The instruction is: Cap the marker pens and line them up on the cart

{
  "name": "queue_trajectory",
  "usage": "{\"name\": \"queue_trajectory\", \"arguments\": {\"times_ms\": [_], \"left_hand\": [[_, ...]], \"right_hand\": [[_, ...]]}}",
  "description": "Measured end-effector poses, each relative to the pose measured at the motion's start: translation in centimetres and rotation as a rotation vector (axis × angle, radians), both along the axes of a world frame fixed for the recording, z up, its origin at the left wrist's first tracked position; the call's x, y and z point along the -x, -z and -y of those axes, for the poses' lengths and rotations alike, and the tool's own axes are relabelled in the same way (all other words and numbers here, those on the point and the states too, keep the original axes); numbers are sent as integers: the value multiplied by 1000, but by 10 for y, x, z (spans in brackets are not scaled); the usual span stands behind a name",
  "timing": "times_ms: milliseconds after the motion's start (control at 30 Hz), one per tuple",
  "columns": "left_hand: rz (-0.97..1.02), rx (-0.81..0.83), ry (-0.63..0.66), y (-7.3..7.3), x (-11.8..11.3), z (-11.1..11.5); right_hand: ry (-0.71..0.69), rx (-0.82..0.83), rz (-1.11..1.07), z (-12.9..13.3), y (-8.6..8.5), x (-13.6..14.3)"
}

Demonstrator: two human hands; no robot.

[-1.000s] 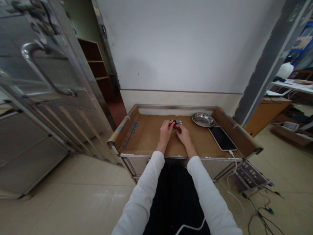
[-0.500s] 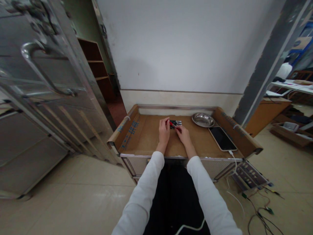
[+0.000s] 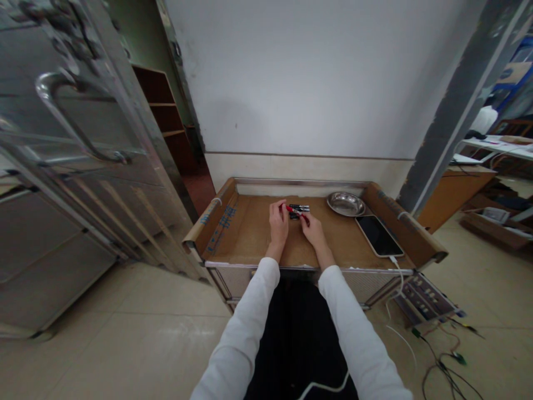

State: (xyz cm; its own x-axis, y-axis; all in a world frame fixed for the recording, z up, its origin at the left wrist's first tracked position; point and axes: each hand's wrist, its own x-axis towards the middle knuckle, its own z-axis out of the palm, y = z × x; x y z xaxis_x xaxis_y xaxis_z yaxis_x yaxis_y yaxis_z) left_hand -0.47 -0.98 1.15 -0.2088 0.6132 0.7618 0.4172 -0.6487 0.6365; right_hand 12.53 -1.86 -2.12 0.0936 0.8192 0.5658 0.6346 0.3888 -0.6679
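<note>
My left hand (image 3: 278,222) is closed on one end of a slim red pen (image 3: 296,211). At the pen's other end, my right hand (image 3: 313,229) pinches it between thumb and fingers. The pen slants down to the right, with a pale stretch showing along its middle. Just behind it several black pens (image 3: 305,208) with silvery ends lie on the cardboard, partly hidden by the pen and my fingers.
Brown cardboard (image 3: 250,239) lines the cart's top, with raised sides left and right. A round steel dish (image 3: 345,204) sits at the back right. Nearer lies a phone (image 3: 379,236) with a white cable (image 3: 400,283) running over the front edge.
The red pen has turned slightly between my hands and shows more of its length. My left hand has shifted a touch leftward. Everything else stays where it was.
</note>
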Motion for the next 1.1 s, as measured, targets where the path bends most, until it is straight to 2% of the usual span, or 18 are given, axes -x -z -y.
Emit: {"name": "queue_trajectory", "arguments": {"times_ms": [300, 867, 1100], "left_hand": [[16, 5, -13, 0, 0, 0], [16, 6, -5, 2, -1, -2], [32, 26, -21, 4, 0, -5]], "right_hand": [[50, 23, 48, 5, -5, 2], [58, 26, 10, 4, -3, 1], [116, 46, 90, 9, -10, 2]]}}
